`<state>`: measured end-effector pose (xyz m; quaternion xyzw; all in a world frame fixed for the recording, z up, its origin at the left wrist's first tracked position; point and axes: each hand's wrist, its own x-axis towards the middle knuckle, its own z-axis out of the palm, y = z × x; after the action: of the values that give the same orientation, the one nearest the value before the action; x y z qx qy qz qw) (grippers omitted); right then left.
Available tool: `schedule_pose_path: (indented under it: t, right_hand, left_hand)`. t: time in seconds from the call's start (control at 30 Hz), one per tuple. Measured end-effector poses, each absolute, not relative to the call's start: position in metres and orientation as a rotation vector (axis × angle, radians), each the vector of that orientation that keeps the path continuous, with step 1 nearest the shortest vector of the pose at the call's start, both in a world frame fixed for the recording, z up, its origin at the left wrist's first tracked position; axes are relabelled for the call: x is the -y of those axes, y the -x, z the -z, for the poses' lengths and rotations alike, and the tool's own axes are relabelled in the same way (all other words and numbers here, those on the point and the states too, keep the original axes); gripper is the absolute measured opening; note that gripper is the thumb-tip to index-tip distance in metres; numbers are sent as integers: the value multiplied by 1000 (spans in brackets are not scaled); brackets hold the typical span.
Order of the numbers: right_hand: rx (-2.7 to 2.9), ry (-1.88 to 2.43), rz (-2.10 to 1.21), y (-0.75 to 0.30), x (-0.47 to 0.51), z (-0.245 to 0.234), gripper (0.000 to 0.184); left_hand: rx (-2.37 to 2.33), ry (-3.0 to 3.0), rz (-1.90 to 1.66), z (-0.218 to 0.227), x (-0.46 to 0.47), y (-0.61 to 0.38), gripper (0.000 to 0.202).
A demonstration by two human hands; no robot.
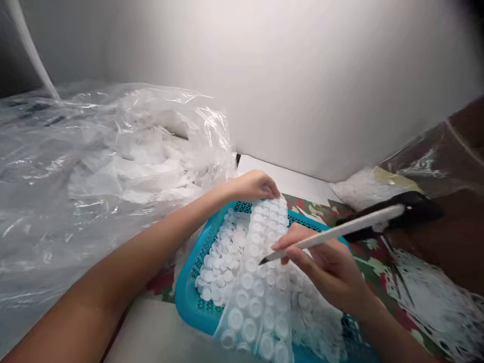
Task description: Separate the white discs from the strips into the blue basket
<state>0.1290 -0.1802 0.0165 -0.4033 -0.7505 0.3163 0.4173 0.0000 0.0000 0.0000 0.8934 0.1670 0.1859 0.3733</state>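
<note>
My left hand [259,185] pinches the far end of a long translucent sheet [260,282] covered in rows of small round white pieces. This sheet lies across a blue plastic basket [185,297], its near end running toward me. Between the thumb and fingers of my right hand [325,267] is a slim white pen-like tool [340,229]; its dark pointed tip is over the middle of the sheet. Whether the tip touches the sheet I cannot tell. Many loose white discs [223,262] fill the basket on both sides of the sheet.
Large clear plastic bags [132,166] with white material take up the left side. A white wall [283,85] rises behind. To the right lie black-handled scissors [412,206], perforated white sheet scraps [434,297] and a white bag [363,189] on a camouflage-patterned cloth [372,249].
</note>
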Motion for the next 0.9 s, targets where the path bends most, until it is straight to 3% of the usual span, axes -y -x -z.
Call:
schedule_pose_path:
  t: [0.27,0.7,0.9]
  right_hand:
    - [2156,1032,-797,-126,185,-18,22]
    - [2574,1215,-648,-119,187,-24,11]
    - [2387,1100,-667,-122,188,-24,12]
  left_hand:
    - [-433,-2286,-478,1,-2,0,25]
    - [-424,-2278,-489,2,-1,1,24]
    - [-428,-2274,-481,0,0,1,24]
